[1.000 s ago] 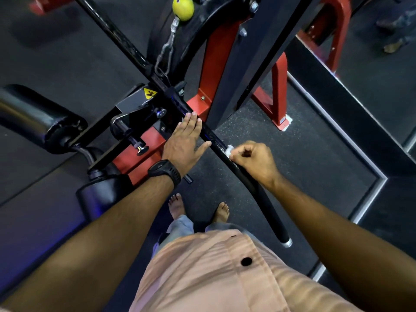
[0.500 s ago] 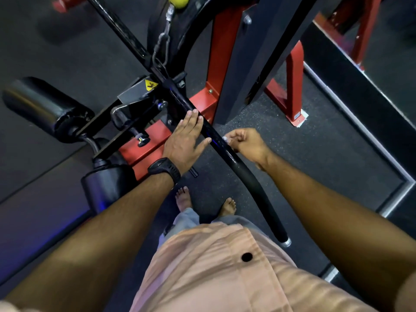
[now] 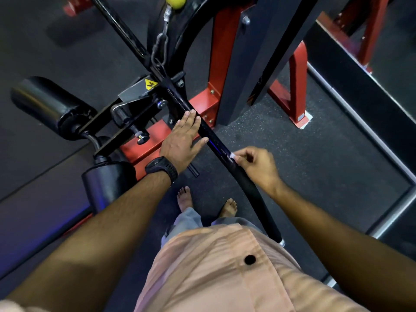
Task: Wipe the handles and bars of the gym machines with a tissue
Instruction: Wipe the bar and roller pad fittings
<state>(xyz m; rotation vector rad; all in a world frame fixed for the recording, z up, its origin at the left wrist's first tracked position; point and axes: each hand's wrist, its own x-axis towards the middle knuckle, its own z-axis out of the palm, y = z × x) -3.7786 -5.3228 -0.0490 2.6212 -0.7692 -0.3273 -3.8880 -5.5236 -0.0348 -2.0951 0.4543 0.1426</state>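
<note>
A long black pull-down bar (image 3: pixel 254 192) runs diagonally from the upper left to its capped end near my right hip. My right hand (image 3: pixel 256 164) pinches a small white tissue (image 3: pixel 232 156) and holds it against the bar just above the black grip sleeve. My left hand (image 3: pixel 183 140) lies flat with straight fingers against the bar higher up, close to the cable attachment. A black watch sits on my left wrist.
The red and black machine frame (image 3: pixel 221 70) rises behind the bar. Two black roller pads (image 3: pixel 48 104) stick out at the left. A yellow ball (image 3: pixel 175 1) hangs on the cable at the top. A raised black ledge with a metal edge (image 3: pixel 369 136) borders the floor at the right.
My right hand with the tissue slid up the bar toward the left hand, then back down slightly. The left hand has stayed flat on the bar.
</note>
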